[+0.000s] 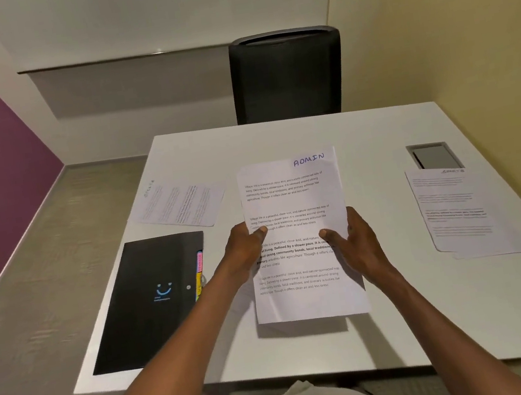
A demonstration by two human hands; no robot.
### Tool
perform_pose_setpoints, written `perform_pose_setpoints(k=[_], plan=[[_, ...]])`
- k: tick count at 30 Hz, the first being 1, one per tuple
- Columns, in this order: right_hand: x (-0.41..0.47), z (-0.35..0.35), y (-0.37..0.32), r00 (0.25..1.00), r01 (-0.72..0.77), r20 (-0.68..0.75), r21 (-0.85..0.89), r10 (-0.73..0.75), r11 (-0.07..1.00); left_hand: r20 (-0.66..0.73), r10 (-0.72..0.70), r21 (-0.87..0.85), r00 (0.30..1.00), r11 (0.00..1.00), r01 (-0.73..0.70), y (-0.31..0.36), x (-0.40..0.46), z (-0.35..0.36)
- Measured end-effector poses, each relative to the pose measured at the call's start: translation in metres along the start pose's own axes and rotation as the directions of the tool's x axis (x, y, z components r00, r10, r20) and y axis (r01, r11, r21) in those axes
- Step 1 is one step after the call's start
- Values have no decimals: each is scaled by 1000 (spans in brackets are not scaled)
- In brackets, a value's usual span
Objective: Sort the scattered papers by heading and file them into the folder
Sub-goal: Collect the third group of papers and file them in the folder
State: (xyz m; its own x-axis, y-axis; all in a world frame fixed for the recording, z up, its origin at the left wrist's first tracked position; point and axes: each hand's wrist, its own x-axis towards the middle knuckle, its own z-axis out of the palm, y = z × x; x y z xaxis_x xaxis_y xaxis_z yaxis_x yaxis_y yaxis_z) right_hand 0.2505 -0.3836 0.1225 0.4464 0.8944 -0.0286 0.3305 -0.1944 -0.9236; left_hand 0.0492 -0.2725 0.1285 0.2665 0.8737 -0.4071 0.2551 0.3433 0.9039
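White desk [392, 330]. Black folder [146, 304] lies closed at its left, coloured tabs at its right edge. ADMIN sheet [293, 199] held up over desk centre: left hand [246, 244] and right hand [355, 243] each pinch a side edge. Loose sheets: far left [181, 204], right [459, 210].

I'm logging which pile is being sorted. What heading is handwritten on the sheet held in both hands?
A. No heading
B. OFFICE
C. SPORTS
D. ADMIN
D: the sheet, gripped by the left hand and right hand, bears "ADMIN" handwritten at its top right corner.
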Motion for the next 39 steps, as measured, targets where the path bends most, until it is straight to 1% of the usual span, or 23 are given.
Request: perform_pose_setpoints(k=[7, 9, 10, 12, 14, 16, 18, 20, 23, 26, 27, 29, 32, 33, 35, 36, 37, 39], plan=[[11, 25, -7, 1000, -14, 4, -37, 14, 999, 36, -62, -40, 997, 997, 64, -6, 8, -27], [18, 28, -8, 999, -37, -4, -32, 37, 999, 5, -80, -39, 997, 996, 81, -11, 11, -40], [22, 29, -8, 999, -48, -14, -28, 48, 998, -20, -96, -66, 995, 993, 95, -14, 14, -49], [29, 33, -8, 997, -64, -38, -33, 63, 997, -93, -132, -136, 987, 984, 119, -23, 17, -72], [36, 39, -5, 995, -91, -55, -40, 89, 995, -219, -161, -143, 963, 981, 131, -36, 21, -100], [39, 46, 0, 992, -114, -65, -49, 111, 992, -371, -187, -120, 910, 981, 153, -52, 22, -128], [40, 52, 2, 989, -131, -69, -55, 127, 990, -474, -196, -100, 859, 981, 168, -66, 20, -147], [42, 56, 2, 985, -158, -80, -51, 154, 986, -534, -154, 20, 831, 981, 194, -78, 20, -159], [46, 61, -4, 983, -161, -102, -61, 154, 985, -568, -47, 264, 822, 935, 237, -91, 19, -163], [47, 65, -7, 975, -182, -139, -44, 174, 982, -475, -2, 512, 880, 812, 278, -101, 24, -162], [47, 66, -8, 974, -181, -148, -43, 173, 982, -427, 6, 577, 904, 772, 267, -104, 27, -161], [47, 69, -11, 969, -191, -167, -45, 181, 981, -382, 40, 676, 923, 694, 249, -111, 31, -159], [44, 76, -12, 958, -225, -197, -53, 210, 973, -335, 73, 786, 939, 571, 236, -121, 40, -155], [43, 78, -12, 956, -227, -203, -57, 212, 972, -307, 103, 824, 946, 526, 211, -125, 44, -154], [42, 81, -12, 954, -232, -206, -57, 216, 971, -268, 105, 880, 958, 432, 199, -131, 52, -152], [42, 82, -11, 953, -239, -205, -54, 223, 970, -276, 87, 884, 957, 413, 217, -133, 55, -151], [41, 84, -11, 953, -243, -200, -48, 229, 969, -291, 69, 875, 954, 423, 236, -134, 58, -151], [40, 87, -10, 951, -249, -198, -35, 238, 968, -306, 17, 839, 952, 478, 261, -134, 64, -148]])
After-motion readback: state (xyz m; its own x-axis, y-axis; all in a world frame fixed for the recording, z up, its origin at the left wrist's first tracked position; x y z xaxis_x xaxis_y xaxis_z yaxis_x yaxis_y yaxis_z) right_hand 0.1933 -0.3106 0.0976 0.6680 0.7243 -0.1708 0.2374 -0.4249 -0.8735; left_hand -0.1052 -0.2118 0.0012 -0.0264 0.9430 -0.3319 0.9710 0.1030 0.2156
